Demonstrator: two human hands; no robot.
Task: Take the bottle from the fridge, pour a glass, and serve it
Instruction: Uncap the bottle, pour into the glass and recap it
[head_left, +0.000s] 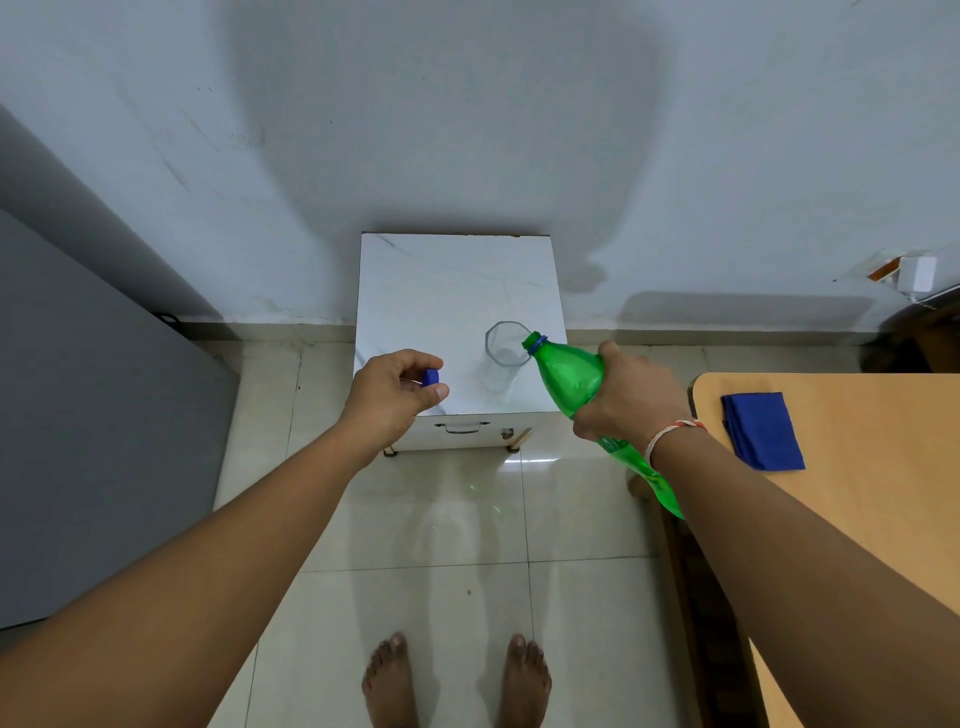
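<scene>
A green plastic bottle (569, 376) is tilted with its open neck at the rim of a clear glass (503, 358). My right hand (631, 392) grips the bottle around its middle. The glass stands upright near the front right of a small white cabinet top (441, 280). No liquid stream is visible. My left hand (392, 392) hovers over the cabinet's front left corner and pinches the blue bottle cap (430, 376) between thumb and fingers.
A grey fridge (93, 415) stands at the left. A wooden table (872, 467) with a folded blue cloth (761, 431) is at the right. The cabinet sits against a pale wall. My bare feet (457, 680) stand on a tiled floor.
</scene>
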